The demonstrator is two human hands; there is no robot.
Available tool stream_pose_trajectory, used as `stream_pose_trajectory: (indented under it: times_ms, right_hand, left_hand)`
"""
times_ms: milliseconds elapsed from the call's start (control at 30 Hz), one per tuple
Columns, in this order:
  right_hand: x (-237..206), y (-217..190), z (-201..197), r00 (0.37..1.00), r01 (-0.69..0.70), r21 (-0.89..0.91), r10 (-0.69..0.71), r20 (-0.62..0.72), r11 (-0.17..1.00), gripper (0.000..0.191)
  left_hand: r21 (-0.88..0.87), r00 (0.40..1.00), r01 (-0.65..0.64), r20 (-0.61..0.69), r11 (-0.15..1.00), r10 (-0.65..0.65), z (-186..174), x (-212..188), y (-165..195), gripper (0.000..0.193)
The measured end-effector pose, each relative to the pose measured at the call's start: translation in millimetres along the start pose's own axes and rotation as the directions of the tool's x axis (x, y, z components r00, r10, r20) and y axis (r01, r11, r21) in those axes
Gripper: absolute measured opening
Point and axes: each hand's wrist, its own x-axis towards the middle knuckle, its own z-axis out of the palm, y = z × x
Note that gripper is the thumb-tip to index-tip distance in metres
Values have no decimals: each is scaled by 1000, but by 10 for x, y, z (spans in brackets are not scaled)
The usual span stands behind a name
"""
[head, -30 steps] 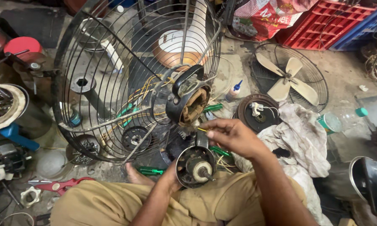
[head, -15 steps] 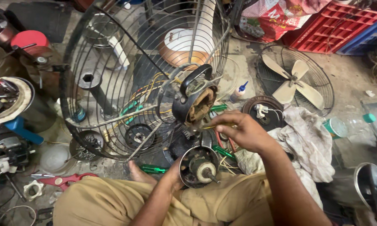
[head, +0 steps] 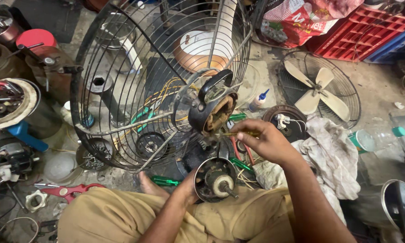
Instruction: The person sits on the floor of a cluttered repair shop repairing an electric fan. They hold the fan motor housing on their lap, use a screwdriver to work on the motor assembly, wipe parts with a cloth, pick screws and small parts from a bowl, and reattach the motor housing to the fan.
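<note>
A cluttered fan repair workshop, worked on a bare concrete floor (head: 378, 90): a wire fan guard (head: 135, 90), an open motor housing (head: 213, 179), a loose fan blade (head: 317, 87), green screwdrivers (head: 166, 181), red pliers (head: 69, 191) and stacked plastic crates (head: 369, 31) crowd around.

Dim, uneven indoor light, brightest at upper right. Soft shadows under the fan guard (head: 162, 85). Wide-angle bending at edges. Slight blur throughout.
</note>
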Motion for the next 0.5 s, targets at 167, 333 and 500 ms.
stream_pose_trajectory:
  times_ms: [167, 333, 500]
  right_hand:
    - [59, 94, 98, 996, 45, -99, -52, -69, 994, 27]
    - [-49, 146, -59, 1000, 7, -79, -6, 13, 997, 24]
    - [-167, -29, 7, 945, -17, 37, 29, -326, 999, 22]
  left_hand:
    - [22, 1000, 5, -22, 1000, -5, 14, -10, 8, 36]
    - [8, 997, 41, -63, 999, -40, 21, -28, 32, 38]
    - [-27, 996, 47, -68, 999, -49, 30, -18, 32, 40]
